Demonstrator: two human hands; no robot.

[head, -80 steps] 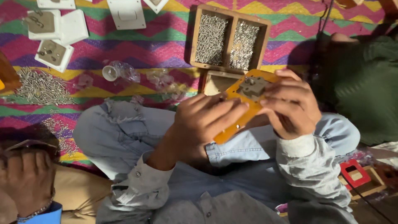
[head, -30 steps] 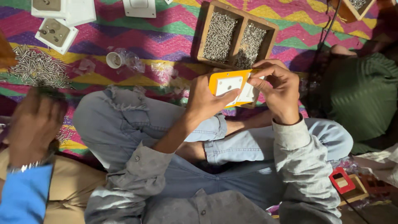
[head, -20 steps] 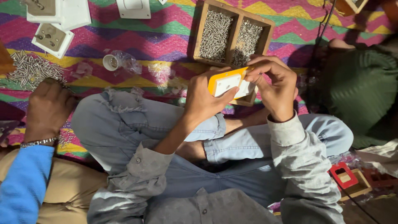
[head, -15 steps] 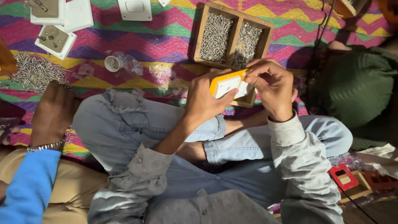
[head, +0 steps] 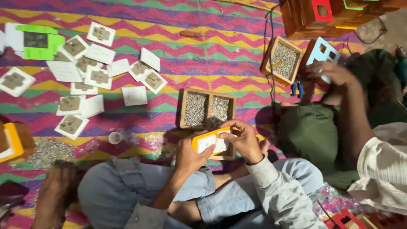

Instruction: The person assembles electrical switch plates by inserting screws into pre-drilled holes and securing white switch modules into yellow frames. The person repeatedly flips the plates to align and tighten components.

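Head view: both hands, left [head: 190, 154] and right [head: 245, 142], grip orange box [head: 210, 141] (underside hidden).

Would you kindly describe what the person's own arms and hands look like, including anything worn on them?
Both hands are bare, with no gloves, and no rings or watch that I can make out. The left hand leads to a forearm bare up to a grey sleeve pushed toward the elbow. The right hand emerges from a long light grey sleeve with a buttonless-looking cuff at the wrist.
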